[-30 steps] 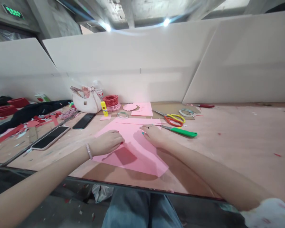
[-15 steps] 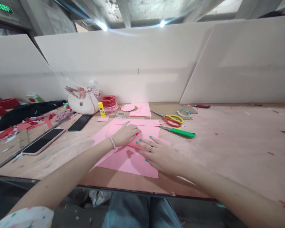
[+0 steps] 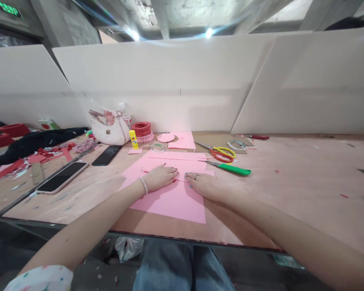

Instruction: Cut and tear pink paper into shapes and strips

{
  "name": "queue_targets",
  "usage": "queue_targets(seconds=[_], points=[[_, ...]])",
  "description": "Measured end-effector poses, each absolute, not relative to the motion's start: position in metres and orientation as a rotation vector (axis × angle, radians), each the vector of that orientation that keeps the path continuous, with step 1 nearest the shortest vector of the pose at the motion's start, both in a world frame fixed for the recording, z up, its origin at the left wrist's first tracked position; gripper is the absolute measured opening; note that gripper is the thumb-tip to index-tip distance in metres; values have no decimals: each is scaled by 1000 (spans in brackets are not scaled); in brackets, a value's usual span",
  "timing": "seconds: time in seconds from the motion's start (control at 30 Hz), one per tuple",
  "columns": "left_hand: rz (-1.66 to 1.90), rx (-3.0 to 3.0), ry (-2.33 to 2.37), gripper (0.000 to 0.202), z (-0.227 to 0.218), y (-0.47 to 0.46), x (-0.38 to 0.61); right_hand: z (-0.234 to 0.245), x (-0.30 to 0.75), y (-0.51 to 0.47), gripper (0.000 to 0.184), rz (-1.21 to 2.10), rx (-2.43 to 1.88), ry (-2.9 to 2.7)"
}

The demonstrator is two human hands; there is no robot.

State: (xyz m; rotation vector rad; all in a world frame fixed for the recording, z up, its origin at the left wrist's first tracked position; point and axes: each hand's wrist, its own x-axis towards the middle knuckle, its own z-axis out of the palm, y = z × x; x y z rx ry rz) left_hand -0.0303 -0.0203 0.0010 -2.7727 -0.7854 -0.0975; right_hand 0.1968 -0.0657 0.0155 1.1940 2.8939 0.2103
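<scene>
A folded sheet of pink paper (image 3: 170, 200) lies flat on the plywood tabletop (image 3: 291, 178), near its front edge. My left hand (image 3: 159, 178) rests palm down on the sheet, with a beaded bracelet on the wrist. My right hand (image 3: 202, 187), wearing a ring, lies beside it on the sheet, the fingertips almost meeting those of the left. Neither hand grips anything. A second pink sheet (image 3: 182, 140) lies farther back, beyond the fingertips.
Beyond the paper lie orange-and-yellow scissors (image 3: 222, 154), a green-handled utility knife (image 3: 235, 169), a yellow glue stick (image 3: 134, 139) and a white handbag (image 3: 109, 128). Several phones (image 3: 62, 177) and red paper scraps (image 3: 27, 158) lie at left. A white partition stands behind the table.
The sheet's folded layer, raised under my hands earlier, now lies flat. My hands have come together side by side on it, and the sheet sits squarer on the table.
</scene>
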Motion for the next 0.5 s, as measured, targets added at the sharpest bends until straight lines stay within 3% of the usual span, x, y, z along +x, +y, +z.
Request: queue_targets(seconds=[0.17,0.5], points=[[-90,-2726,-772,22,2,-22,-23,29,193,-71,26,399,1201,2879],[-139,-2683,-812,11,35,-50,-24,52,195,-85,15,544,1155,2917]])
